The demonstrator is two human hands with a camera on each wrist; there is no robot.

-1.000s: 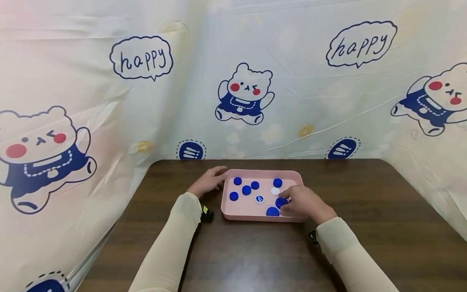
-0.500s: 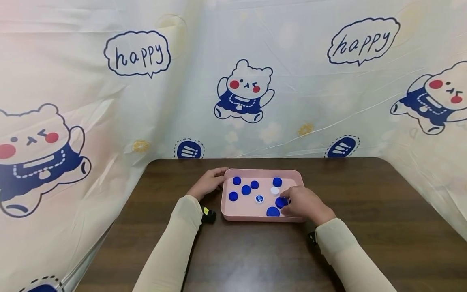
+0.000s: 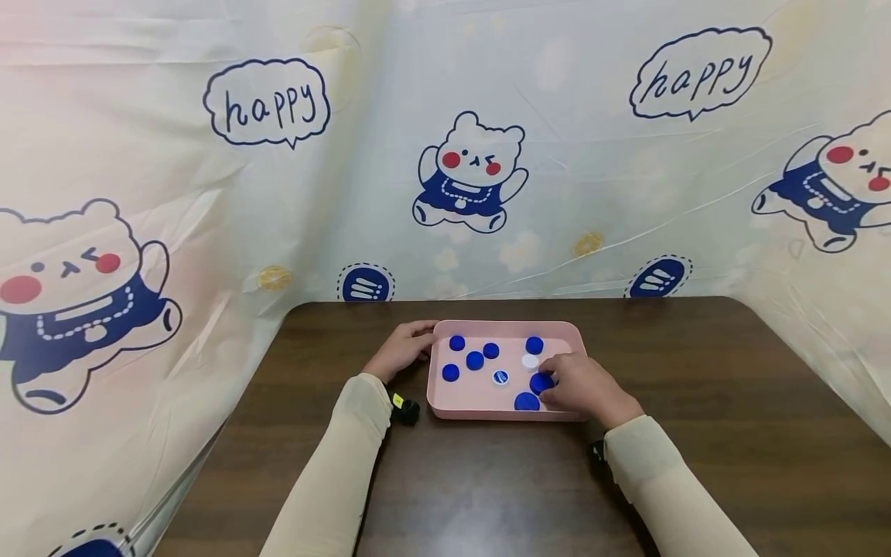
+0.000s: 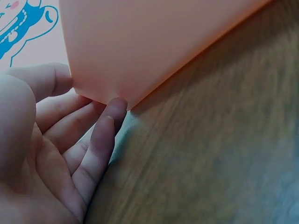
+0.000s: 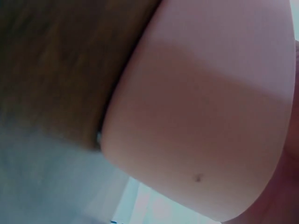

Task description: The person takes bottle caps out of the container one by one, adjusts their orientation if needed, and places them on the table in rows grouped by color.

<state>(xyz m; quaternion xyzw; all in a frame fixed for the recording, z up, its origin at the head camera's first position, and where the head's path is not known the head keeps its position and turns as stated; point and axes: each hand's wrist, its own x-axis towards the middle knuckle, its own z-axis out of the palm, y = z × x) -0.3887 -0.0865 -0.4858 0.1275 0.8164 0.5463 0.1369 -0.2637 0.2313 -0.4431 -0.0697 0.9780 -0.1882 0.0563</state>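
Note:
A shallow pink tray (image 3: pixel 480 415) holds several blue bottle caps (image 3: pixel 475 360), a white cap (image 3: pixel 530 362) and a white cap with a blue print (image 3: pixel 500 377). At its far left corner my left hand (image 3: pixel 402 348) grips the tray; in the left wrist view the thumb meets the rim and the fingertips (image 4: pixel 119 103) touch the outer wall. My right hand (image 3: pixel 585 387) reaches over the tray's right side, pinching a blue cap (image 3: pixel 540 383) between thumb and index finger. Another blue cap (image 3: pixel 527 401) lies just in front of it. The right wrist view shows mainly the tray's outer wall (image 5: pixel 196 116).
The tray stands on a dark wooden table (image 3: pixel 445 480). Behind and beside it hangs a pale curtain (image 3: pixel 592 170) printed with bears. Black wrist straps (image 3: pixel 405 411) sit below both sleeves, the left one close to the tray's left side.
The head view shifts slightly, so tray and hands appear a little further right. Both hands keep their places at the tray, and the caps stay in the same arrangement.

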